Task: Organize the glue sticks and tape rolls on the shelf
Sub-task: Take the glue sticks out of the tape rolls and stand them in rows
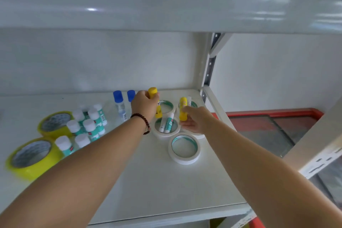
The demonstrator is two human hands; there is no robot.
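The white shelf [148, 181] carries everything. Well to the left of both grips lie two large yellow-edged tape rolls [34, 155], flat, one nearer than the other. Between those rolls and the left hand stands a cluster of white-capped teal glue sticks [87, 126], with two blue-capped bottles [118, 98] just behind. The left hand [145, 106], a beaded bracelet [143, 120] on its wrist, is closed around a yellow glue stick [153, 98] held upright. The right hand [196, 120] grips a second yellow glue stick [183, 109], fingers wrapped low on it. Between and around the two grips lie white tape rolls [185, 149]; the one just below the left grip holds two slim glue sticks [167, 123] leaning inside its ring.
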